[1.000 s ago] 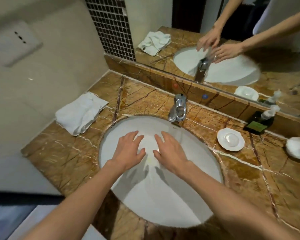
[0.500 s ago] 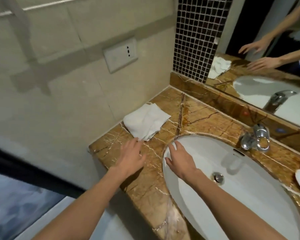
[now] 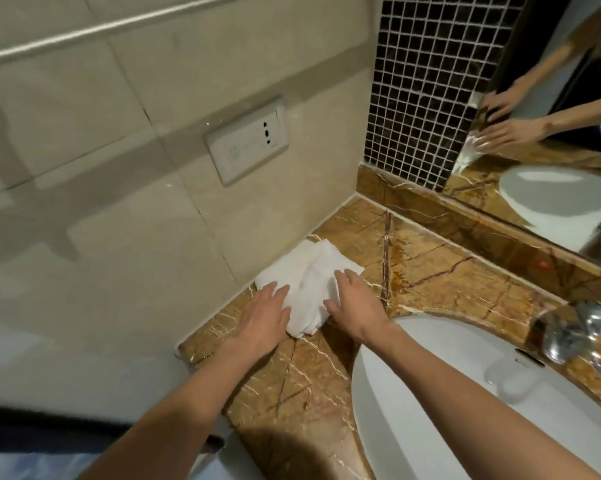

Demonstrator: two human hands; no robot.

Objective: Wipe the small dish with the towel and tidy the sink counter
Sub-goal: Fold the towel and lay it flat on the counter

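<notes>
A folded white towel lies on the brown marble counter against the left wall. My left hand rests flat on the towel's left edge, fingers spread. My right hand lies on its right side, fingers spread over the cloth. Neither hand has closed around it. The small dish is out of view.
The white sink basin fills the lower right, with the chrome faucet at the right edge. A wall socket sits on the tiled left wall. A mirror and dark mosaic tiles stand behind the counter.
Both hands have moved from over the basin leftwards and forwards onto the towel. The view has swung left, so the dish and bottles have left the frame.
</notes>
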